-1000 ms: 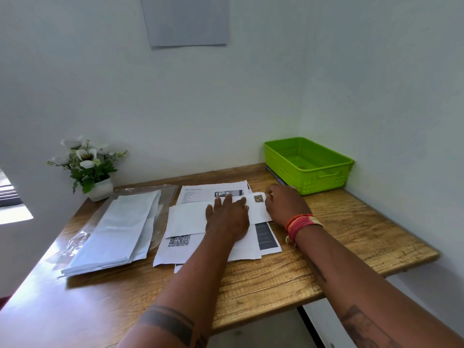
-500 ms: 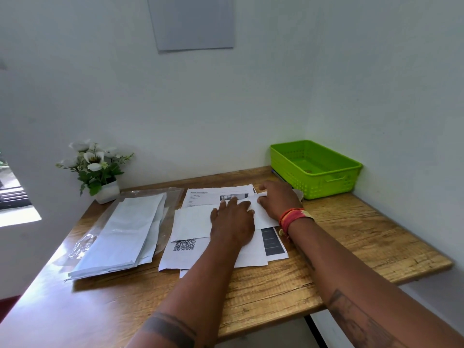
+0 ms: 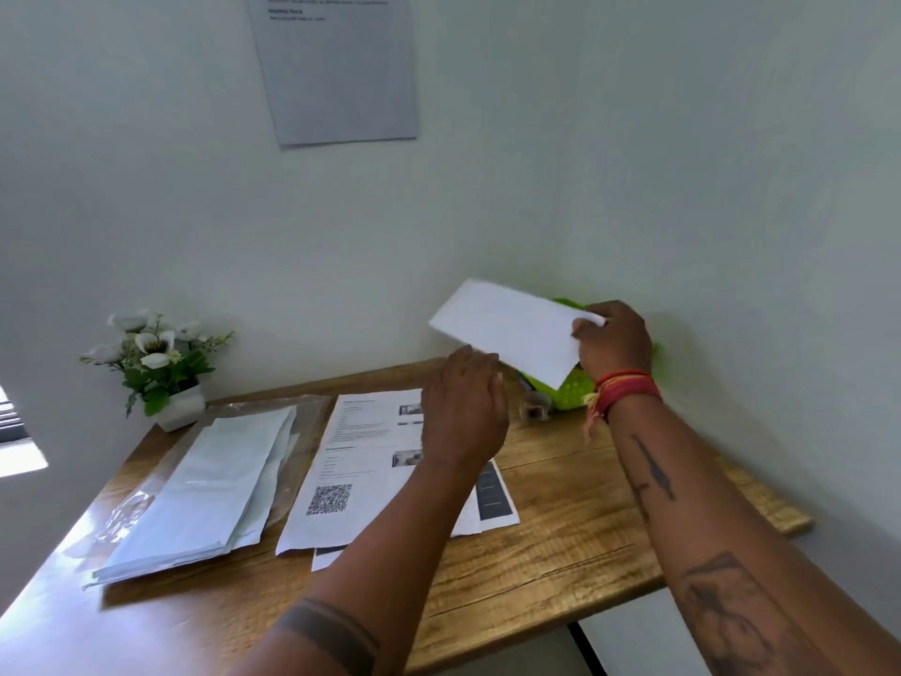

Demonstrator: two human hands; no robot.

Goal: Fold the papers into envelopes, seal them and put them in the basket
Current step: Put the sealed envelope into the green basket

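In the head view, a folded white envelope (image 3: 512,329) is held in the air by its right end, pinched between thumb and fingers of the right hand (image 3: 615,341), directly in front of and partly hiding the green basket (image 3: 568,395) at the back right of the wooden table (image 3: 560,539). The left hand (image 3: 463,412) is seen just below the envelope's lower edge, fingers loosely bent and holding nothing, above the printed sheets (image 3: 361,461). The envelope is judged light, thin and easily creased, so a short-edge pinch is thought sufficient, though some sag or slipping might be expected
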